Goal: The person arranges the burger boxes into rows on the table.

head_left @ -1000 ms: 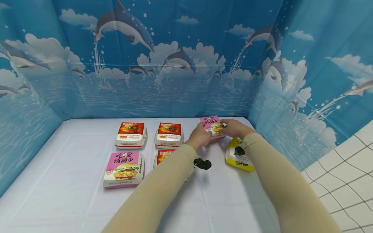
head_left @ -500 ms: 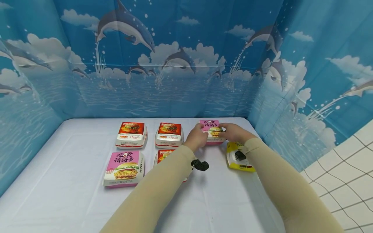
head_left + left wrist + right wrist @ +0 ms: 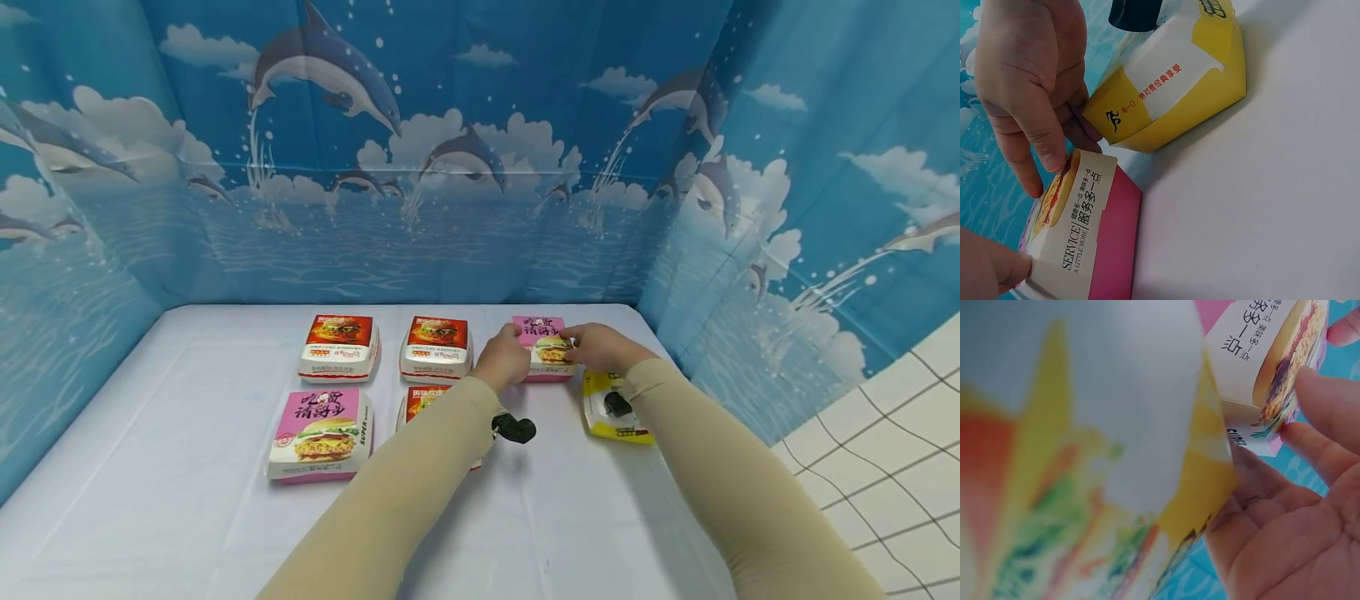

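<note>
A pink-and-white burger box point(image 3: 543, 340) sits at the back right of the table, between both hands. My left hand point(image 3: 504, 358) holds its left side; in the left wrist view that thumb point(image 3: 1013, 265) presses the lid's front edge. My right hand point(image 3: 603, 347) pinches the right corner, thumb on the printed lid and fingers around the side, as the right wrist view shows. Just in front of the right hand lies a yellow-and-white burger box point(image 3: 607, 427), partly hidden by the right wrist. It fills much of the right wrist view as a blurred yellow box point(image 3: 1097, 475).
Two red-topped burger boxes point(image 3: 337, 346) point(image 3: 437, 346) stand in the back row. Another pink box point(image 3: 318, 433) lies front left. My left forearm covers most of a third red box point(image 3: 420, 402). A dolphin-print curtain point(image 3: 420, 233) borders the white table point(image 3: 150, 433).
The held pink box has come slightly toward me and turned square with the row. Both hands have moved with it. The other boxes have stayed put.
</note>
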Demonstrator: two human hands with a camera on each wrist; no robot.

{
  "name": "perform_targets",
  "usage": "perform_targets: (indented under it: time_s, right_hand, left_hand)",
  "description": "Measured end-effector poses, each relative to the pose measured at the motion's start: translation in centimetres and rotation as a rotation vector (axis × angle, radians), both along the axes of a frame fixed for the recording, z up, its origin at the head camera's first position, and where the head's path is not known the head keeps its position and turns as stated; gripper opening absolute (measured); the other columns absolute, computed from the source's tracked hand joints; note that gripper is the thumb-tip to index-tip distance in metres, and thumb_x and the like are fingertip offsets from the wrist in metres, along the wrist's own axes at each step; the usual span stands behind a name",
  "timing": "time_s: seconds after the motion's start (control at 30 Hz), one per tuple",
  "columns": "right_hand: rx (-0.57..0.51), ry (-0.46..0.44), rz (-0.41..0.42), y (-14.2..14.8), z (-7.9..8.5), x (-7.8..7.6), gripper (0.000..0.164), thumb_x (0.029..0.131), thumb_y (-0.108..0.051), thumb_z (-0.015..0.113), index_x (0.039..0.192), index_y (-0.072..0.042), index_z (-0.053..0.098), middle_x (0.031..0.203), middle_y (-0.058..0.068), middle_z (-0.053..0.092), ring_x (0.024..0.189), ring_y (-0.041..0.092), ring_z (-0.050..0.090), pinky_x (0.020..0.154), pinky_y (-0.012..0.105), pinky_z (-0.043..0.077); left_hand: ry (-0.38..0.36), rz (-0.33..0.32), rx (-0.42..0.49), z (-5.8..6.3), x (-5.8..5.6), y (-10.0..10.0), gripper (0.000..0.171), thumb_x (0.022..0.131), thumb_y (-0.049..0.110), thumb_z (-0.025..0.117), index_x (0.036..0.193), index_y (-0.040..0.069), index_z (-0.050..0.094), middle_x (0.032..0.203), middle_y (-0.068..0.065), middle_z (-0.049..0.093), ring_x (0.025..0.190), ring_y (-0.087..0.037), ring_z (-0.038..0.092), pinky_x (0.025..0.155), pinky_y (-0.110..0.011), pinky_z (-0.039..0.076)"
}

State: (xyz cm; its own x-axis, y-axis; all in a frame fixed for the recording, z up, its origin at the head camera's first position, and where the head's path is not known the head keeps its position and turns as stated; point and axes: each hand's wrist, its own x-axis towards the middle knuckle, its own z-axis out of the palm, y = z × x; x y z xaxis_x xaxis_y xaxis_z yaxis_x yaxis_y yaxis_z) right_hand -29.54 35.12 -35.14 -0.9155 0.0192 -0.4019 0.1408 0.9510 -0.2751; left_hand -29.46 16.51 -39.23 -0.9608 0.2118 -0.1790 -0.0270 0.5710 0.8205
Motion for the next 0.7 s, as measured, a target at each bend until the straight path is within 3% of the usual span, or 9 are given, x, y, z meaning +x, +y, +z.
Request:
perform_targets:
  time_s: [0.17, 0.7]
  right_hand:
    - [0.000, -0.012, 0.005, 0.19, -0.45, -0.27, 0.066, 0.105, -0.026, 0.064, 0.165, -0.015, 0.037, 0.159, 0.024, 0.049, 0.132, 0.035, 0.055, 0.122, 0.060, 0.036]
    - [0.019, -0.023, -0.025, 0.05, -0.89, -0.54, 0.066, 0.105, -0.025, 0.064, 0.165, -0.019, 0.037, 0.160, 0.022, 0.048, 0.130, 0.035, 0.053, 0.121, 0.061, 0.037]
  left_hand:
    - [-0.011, 0.008, -0.013, -0.14, 0.04, 0.00, 0.055, 0.106, 0.018, 0.049, 0.160, 0.020, 0.042, 0.159, -0.009, 0.053, 0.131, -0.024, 0.054, 0.119, -0.046, 0.042]
    - [-0.045, 0.024, -0.014, -0.59, -0.32, 0.07, 0.056, 0.106, 0.018, 0.052, 0.161, 0.022, 0.042, 0.158, -0.010, 0.054, 0.126, -0.025, 0.056, 0.114, -0.046, 0.046]
